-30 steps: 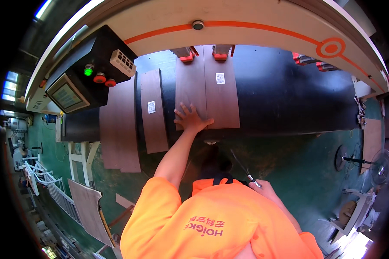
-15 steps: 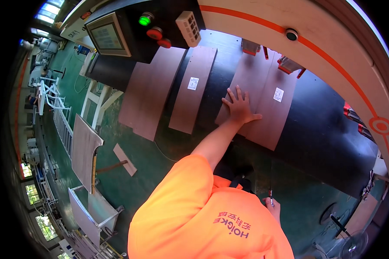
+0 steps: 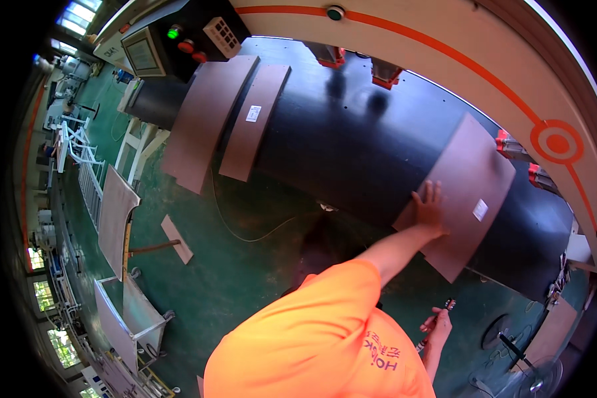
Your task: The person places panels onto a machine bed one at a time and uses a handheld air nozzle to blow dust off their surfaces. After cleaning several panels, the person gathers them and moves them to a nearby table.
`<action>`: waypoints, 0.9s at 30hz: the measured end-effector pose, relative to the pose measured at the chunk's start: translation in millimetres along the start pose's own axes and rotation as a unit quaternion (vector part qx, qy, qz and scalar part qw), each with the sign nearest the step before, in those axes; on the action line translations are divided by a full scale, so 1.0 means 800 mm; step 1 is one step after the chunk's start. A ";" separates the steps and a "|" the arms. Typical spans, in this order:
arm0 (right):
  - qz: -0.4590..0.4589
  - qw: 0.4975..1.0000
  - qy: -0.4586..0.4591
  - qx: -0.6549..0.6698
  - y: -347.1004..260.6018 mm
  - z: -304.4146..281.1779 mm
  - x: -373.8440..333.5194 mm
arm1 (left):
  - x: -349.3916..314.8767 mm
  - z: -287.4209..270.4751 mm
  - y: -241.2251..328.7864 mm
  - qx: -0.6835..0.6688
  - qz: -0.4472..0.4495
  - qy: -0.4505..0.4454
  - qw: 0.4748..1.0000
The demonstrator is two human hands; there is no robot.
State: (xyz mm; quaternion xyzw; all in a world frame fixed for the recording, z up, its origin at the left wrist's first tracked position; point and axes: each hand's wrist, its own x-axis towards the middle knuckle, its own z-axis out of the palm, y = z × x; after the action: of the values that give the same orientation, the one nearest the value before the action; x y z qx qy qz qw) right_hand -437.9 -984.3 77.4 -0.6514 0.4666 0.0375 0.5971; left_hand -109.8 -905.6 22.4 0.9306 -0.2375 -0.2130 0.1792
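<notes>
Brown rightmost panels (image 3: 469,182) have slid farther right.

Left hand (image 3: 430,213) splayed, right hand (image 3: 438,324) curled

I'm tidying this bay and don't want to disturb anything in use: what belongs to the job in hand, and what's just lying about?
In the job:
labelled brown board, under the spread left hand
slim handheld tool, held in the right hand
dark worktable
likely the narrow brown board

Apparently just about:
fan
wheeled cart
large grey-brown panel, far left
</notes>
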 end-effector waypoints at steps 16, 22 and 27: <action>-0.022 0.955 -0.268 -0.122 -0.062 0.223 0.017 | -0.265 -0.197 -0.515 0.092 -0.228 0.328 0.912; -0.039 0.949 -0.284 -0.131 -0.117 0.406 -0.010 | -0.395 -0.217 -0.787 -0.004 -0.515 0.398 0.759; -0.062 0.899 -0.367 -0.230 -0.137 0.575 -0.076 | -0.449 -0.172 -0.887 -0.703 -0.386 0.390 0.451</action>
State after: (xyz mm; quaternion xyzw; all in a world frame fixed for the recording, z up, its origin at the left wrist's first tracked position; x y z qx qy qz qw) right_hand -166.6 -592.6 64.6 -0.7384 0.1520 0.3430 0.5604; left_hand -70.2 -103.3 -58.1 0.4689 0.4722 0.0310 0.7458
